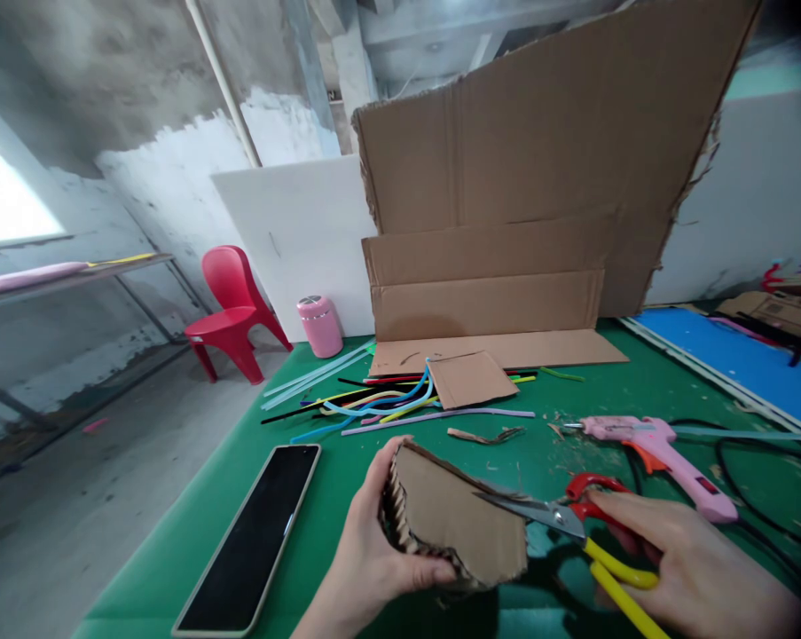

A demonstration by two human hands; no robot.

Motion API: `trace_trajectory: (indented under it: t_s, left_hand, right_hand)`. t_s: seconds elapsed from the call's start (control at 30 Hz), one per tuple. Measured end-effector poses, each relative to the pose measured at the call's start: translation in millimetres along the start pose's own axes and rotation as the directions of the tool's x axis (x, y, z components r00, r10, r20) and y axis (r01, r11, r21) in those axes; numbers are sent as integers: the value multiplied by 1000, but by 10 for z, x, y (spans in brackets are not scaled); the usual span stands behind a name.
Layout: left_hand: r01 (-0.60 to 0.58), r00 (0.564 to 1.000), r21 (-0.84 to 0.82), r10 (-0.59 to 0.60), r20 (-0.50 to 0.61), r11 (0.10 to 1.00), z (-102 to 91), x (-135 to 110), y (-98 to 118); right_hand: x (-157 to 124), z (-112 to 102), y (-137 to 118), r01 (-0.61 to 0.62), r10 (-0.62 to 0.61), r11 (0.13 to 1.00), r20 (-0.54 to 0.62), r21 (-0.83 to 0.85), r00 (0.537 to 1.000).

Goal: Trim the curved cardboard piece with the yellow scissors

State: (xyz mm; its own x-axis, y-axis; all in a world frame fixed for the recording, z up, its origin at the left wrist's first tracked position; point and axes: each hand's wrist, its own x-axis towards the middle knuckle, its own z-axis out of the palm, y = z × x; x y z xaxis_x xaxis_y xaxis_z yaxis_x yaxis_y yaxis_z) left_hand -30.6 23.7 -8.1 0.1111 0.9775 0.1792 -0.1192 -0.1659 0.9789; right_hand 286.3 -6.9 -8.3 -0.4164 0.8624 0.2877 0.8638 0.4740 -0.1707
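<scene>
My left hand is closed around a small cardboard piece, thumb in front and fingers behind. The piece has rough, corrugated edges and seems to be layered or folded. My right hand grips red-handled scissors, whose blades lie against the top right edge of the cardboard. Whether the blades bite into it is hard to see. Yellow handles of another tool show beside my right hand; its head is hidden, and I cannot tell whether the hand also holds it.
A phone lies at the left on the green table. Beyond are colourful pipe cleaners, a square cardboard piece, a pink jar and a tall cardboard panel. A pink glue gun with its cord lies right.
</scene>
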Motion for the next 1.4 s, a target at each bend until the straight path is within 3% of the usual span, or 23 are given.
trace_trajectory:
  t_s: [0.43, 0.7, 0.93, 1.2, 1.4]
  left_hand:
    - [-14, 1000, 17, 14, -1, 1000, -19, 5, -54]
    - [31, 999, 108, -34, 34, 994, 74, 12, 189]
    - [-13, 999, 191, 3, 52, 981, 109, -6, 226]
    - [5, 1000, 193, -10, 25, 981, 111, 0, 216]
    - [34, 999, 117, -36, 16, 993, 146, 6, 229]
  right_hand:
    - [18, 18, 17, 20, -16, 998, -73, 57, 997]
    - [-5, 108, 31, 13, -30, 993, -139, -121, 990]
    - [-76, 215, 45, -47, 33, 993, -130, -108, 991]
    - [49, 57, -107, -227, 233, 959, -14, 168, 972]
    - [43, 51, -62, -264, 235, 938, 149, 224, 960]
